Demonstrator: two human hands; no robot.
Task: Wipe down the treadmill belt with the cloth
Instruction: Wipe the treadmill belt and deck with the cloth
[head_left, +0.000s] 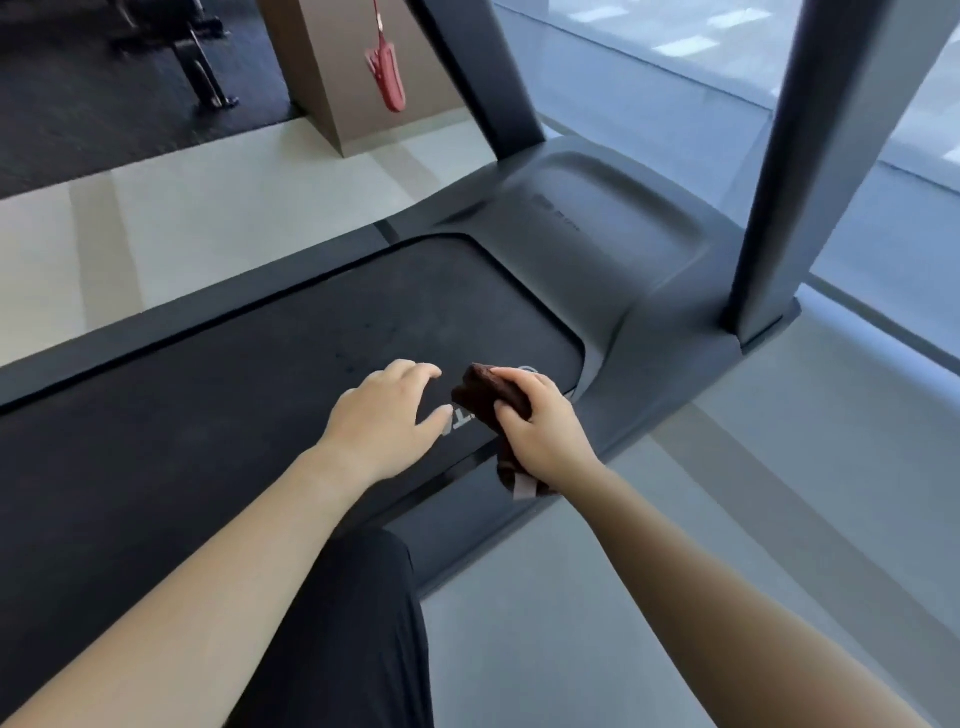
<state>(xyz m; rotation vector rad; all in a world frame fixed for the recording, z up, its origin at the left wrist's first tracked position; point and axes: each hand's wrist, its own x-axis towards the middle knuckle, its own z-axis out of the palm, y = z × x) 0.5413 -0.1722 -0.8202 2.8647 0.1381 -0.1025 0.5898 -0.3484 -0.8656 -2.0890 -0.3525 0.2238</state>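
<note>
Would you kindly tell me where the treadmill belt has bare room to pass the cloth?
The black treadmill belt is bare from the left hand across to the far grey side rail, and ahead to the curved grey motor cover. It is crowded at the near edge, where the left hand and the right hand gripping the dark brown cloth nearly meet.

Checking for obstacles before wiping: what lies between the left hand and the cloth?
Only bare treadmill belt with some white printed lettering separates the left hand from the cloth in the right hand, per the head view.
</note>
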